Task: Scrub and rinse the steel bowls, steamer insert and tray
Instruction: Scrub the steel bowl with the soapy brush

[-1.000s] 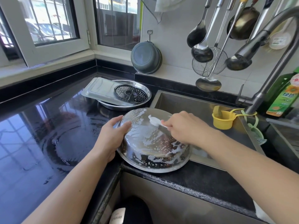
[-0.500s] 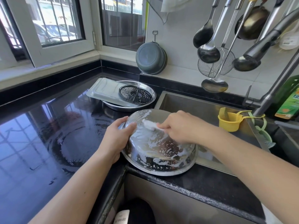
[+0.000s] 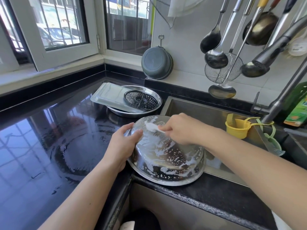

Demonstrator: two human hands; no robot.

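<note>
A large steel bowl (image 3: 167,161) lies upside down and tilted on the counter's front edge by the sink, its outside streaked with white foam. My left hand (image 3: 123,145) grips its left rim. My right hand (image 3: 181,128) holds a small white scrubber (image 3: 152,127) pressed on the bowl's upper side. Behind, a second steel bowl (image 3: 156,107) holds a round perforated steamer insert (image 3: 141,99) and a rectangular steel tray (image 3: 109,95) laid across it.
The steel sink (image 3: 204,110) lies to the right, with a tall faucet (image 3: 282,97) and a yellow strainer cup (image 3: 237,127) on its rim. Ladles and a wire skimmer (image 3: 222,70) hang overhead. A green detergent bottle (image 3: 297,112) stands far right. The black countertop (image 3: 41,146) is wet.
My right hand has slid the scrubber left and up across the bowl's bottom toward my left hand. The bowl stays tilted under my left hand's grip.
</note>
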